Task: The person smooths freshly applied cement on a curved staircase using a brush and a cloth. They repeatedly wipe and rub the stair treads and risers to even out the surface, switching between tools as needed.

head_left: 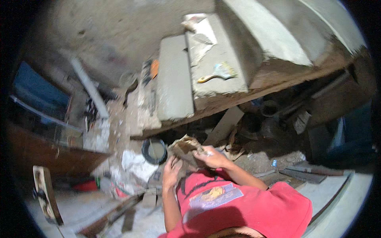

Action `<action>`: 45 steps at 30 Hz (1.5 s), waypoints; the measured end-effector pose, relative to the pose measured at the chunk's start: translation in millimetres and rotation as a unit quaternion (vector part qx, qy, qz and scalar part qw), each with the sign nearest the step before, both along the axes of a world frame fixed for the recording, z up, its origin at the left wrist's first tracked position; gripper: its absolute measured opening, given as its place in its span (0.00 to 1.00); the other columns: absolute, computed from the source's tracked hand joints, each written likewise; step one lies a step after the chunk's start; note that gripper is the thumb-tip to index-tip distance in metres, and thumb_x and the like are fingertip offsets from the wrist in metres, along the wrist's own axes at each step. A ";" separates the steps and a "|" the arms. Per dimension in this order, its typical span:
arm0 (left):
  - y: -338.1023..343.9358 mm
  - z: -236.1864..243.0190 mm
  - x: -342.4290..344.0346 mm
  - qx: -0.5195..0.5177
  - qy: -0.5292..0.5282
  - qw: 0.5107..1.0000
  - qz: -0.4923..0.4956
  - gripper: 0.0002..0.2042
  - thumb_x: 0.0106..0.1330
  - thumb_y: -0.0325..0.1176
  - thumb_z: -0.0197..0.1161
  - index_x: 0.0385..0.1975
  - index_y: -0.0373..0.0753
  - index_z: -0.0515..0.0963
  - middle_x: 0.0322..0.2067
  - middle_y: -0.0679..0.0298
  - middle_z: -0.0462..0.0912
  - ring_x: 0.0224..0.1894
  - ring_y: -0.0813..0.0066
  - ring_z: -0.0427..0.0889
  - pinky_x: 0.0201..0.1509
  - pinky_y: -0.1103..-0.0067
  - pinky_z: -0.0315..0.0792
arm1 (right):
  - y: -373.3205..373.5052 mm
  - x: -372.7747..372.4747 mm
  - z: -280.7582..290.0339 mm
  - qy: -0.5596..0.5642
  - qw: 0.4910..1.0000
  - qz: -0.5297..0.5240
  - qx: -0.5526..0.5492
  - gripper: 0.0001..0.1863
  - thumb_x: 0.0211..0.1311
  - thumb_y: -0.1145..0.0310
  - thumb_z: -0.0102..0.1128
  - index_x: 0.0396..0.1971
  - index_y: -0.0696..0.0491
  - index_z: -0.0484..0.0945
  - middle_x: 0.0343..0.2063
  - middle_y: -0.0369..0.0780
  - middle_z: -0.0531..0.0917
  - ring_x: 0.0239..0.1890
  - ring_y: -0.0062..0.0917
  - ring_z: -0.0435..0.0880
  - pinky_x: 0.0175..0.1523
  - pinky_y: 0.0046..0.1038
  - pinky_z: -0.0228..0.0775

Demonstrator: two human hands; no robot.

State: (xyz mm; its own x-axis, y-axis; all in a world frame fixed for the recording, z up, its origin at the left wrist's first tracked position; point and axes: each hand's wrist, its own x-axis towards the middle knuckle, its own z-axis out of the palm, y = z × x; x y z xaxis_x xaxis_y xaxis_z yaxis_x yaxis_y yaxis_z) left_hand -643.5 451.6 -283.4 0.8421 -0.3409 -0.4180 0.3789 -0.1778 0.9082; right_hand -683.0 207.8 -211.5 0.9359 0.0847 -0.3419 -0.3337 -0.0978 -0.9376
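In front of my chest, both hands hold a crumpled brown paper bag (pixel 184 148) with an open, folded-back top. My left hand (pixel 171 170) grips its lower left side. My right hand (pixel 211 157) is closed on its right edge, with pale grey smears on the fingers. What lies inside the bag is too dark to make out. Just left of the bag stands a dark round bucket (pixel 144 155) holding greyish liquid, with a thin stick leaning in it.
Beyond the bag rise concrete steps (pixel 174 79). A paintbrush (pixel 216 74) with a yellow handle lies on one, and an orange-handled tool (pixel 154 69) lies lower left. White sheeting (pixel 139 166) covers floor beside the bucket. A wooden-bodied tool (pixel 47 194) stands at far left.
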 end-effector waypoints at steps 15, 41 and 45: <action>0.3 -23.5 17.7 -0.095 -0.026 0.985 0.139 0.11 0.65 0.21 0.70 0.44 0.30 0.76 0.39 0.64 0.81 0.43 0.76 0.80 0.50 0.79 0.74 | 13.9 25.4 -12.7 -0.048 0.997 -0.040 0.041 0.20 0.74 0.53 0.65 0.44 0.58 0.83 0.34 0.30 0.83 0.39 0.16 0.75 0.46 0.26 0.72; -29.1 11.9 257.0 -0.200 0.050 0.974 0.095 0.19 0.73 0.33 0.64 0.58 0.27 0.77 0.52 0.56 0.85 0.56 0.69 0.83 0.65 0.74 0.72 | -13.2 249.8 2.0 0.001 0.963 -0.185 0.195 0.18 0.71 0.65 0.68 0.54 0.60 0.83 0.45 0.36 0.88 0.45 0.21 0.85 0.54 0.29 0.79; -26.0 -5.2 271.6 -0.174 0.129 0.973 0.084 0.16 0.76 0.38 0.62 0.54 0.31 0.80 0.49 0.59 0.86 0.48 0.71 0.85 0.58 0.74 0.76 | -22.3 264.8 15.3 0.009 0.922 -0.324 0.214 0.18 0.68 0.69 0.69 0.54 0.60 0.82 0.47 0.40 0.88 0.47 0.26 0.87 0.57 0.33 0.81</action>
